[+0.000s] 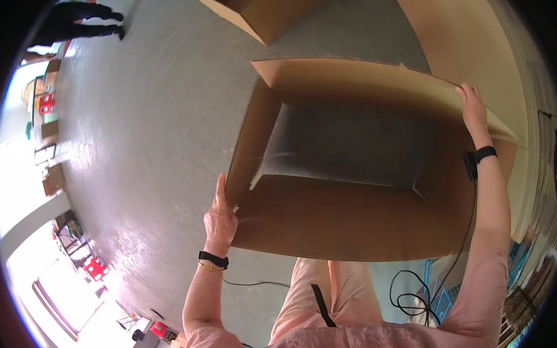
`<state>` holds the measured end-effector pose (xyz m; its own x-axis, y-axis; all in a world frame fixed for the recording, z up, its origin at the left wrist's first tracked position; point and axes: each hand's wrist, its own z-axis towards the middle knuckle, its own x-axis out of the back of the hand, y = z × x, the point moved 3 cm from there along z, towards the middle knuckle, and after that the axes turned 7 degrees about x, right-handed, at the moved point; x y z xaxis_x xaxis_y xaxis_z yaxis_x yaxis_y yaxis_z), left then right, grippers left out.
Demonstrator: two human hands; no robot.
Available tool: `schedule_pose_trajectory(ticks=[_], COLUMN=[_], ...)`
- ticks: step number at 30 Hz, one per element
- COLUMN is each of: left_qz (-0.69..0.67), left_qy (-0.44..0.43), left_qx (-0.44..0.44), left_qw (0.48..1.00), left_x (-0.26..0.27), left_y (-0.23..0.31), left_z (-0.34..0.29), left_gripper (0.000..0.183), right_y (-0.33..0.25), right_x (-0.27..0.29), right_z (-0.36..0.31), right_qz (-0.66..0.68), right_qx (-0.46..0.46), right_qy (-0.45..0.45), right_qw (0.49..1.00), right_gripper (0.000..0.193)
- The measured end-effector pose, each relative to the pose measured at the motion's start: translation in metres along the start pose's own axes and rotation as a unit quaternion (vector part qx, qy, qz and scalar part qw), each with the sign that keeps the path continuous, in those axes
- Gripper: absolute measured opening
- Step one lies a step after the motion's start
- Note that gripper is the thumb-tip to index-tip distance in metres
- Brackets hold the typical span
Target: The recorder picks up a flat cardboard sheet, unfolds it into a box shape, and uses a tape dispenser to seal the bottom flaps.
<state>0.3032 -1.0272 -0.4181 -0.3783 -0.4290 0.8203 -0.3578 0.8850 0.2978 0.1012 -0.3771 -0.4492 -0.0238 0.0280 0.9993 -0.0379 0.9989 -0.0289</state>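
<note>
A large brown cardboard box (353,217) is held up in front of my legs. Its walls stand as a rectangle, and grey floor shows through its middle, so it looks open at top and bottom. My left hand (220,224) grips the near left corner, with the index finger stretched along the outside of the left wall. My right hand (472,111) holds the top edge of the far wall near its right end, fingers bent over the edge. Black bands circle both wrists, and a small black device with a cable hangs by the right one.
Another cardboard box (254,15) stands on the floor ahead. Large cardboard sheets (464,32) lean along the right. A black cable (418,298) loops near my right leg. A person in dark clothes (77,24) is far left. Red stools (95,269) and cartons line the left side.
</note>
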Motion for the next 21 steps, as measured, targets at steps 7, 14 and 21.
schedule_pose_trajectory(ticks=[7,14,21], left_qz=[0.076,0.065,0.015], left_qy=[-0.013,0.016,-0.03], left_qx=[0.008,0.009,0.02], left_qw=[0.997,0.998,0.999], left_x=[-0.052,-0.056,-0.058], left_y=[-0.008,0.0,-0.005], left_z=[-0.012,-0.048,-0.065], left_gripper=[0.103,0.102,0.102], right_y=[0.016,-0.04,-0.177], right_x=[-0.003,0.028,0.019], right_z=[-0.016,-0.043,-0.02], right_qz=[0.004,-0.33,-0.025], right_qx=[0.012,0.185,0.162], right_qy=[-0.004,0.004,-0.041], right_qw=[1.0,0.926,0.986], right_gripper=[0.035,0.033,0.035])
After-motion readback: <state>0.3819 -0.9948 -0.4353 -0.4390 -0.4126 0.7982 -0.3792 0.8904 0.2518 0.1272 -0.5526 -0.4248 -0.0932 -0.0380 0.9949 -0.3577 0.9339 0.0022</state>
